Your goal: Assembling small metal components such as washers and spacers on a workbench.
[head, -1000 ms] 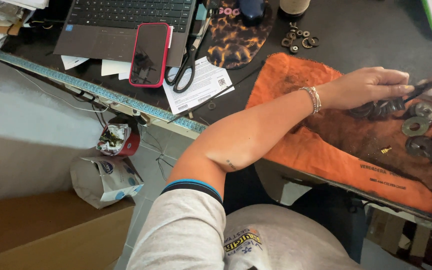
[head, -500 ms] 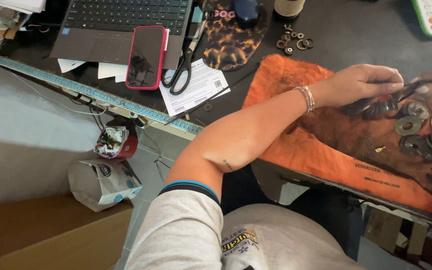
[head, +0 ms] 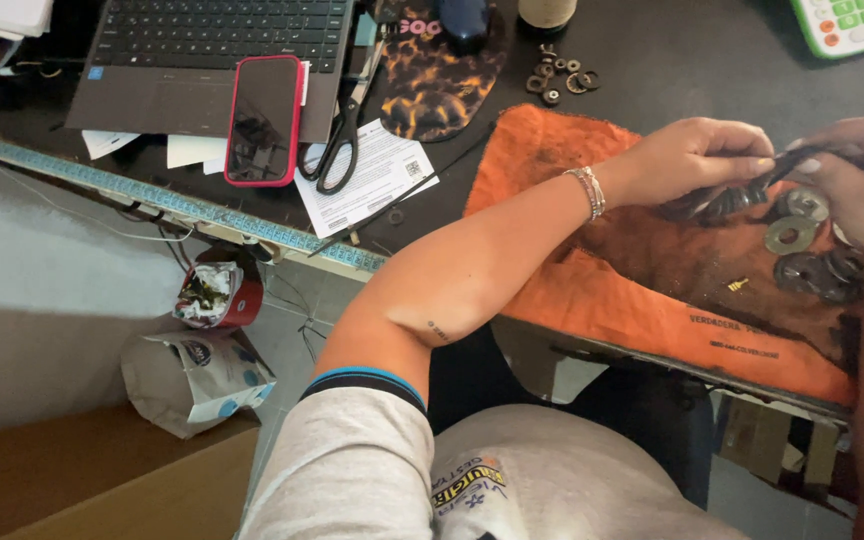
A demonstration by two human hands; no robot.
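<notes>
Two hands – left hand [head: 697, 160], right hand [head: 857, 180] – over five washers [head: 790, 235].

Grey short sleeve [head: 352, 470] with blue and black banded cuff, beaded bracelet [head: 586, 192] on the left wrist, small dark tattoo [head: 438, 331] on the forearm, pale painted fingernails [head: 809, 165]

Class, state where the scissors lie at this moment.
In the head view the scissors lie upper left of centre on the dark desk, between the red-cased phone and the tortoiseshell mouse pad, handles nearest the person.

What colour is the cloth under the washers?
Orange cloth, darkly stained in the middle; the head view shows it, washers on top.
</notes>
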